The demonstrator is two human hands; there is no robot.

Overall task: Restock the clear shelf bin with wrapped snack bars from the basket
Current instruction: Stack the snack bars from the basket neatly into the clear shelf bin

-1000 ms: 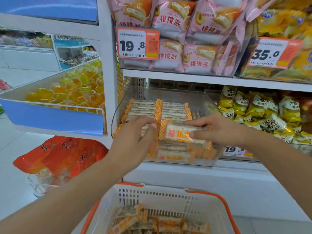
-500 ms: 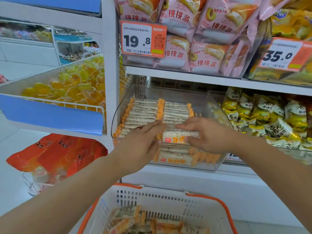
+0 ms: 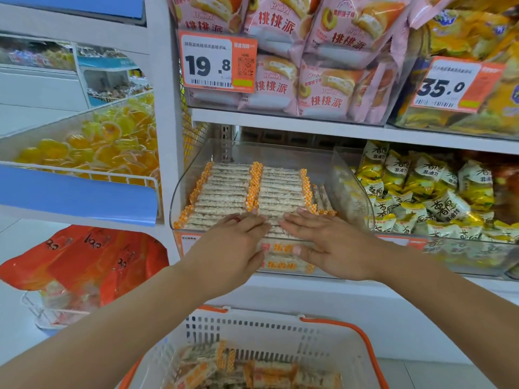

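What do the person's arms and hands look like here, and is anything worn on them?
Both forearms are bare as far as the picture shows: no sleeves, no gloves, no watch or bracelet. The left hand shows a small red mark on one finger, perhaps a ring; it is too small to tell. The right hand wears nothing visible. The fingernails look short and unpainted.

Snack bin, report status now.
Left hand and right hand open, fingers flat on snack bars in clear bin. More bars in basket. Nothing in the way.
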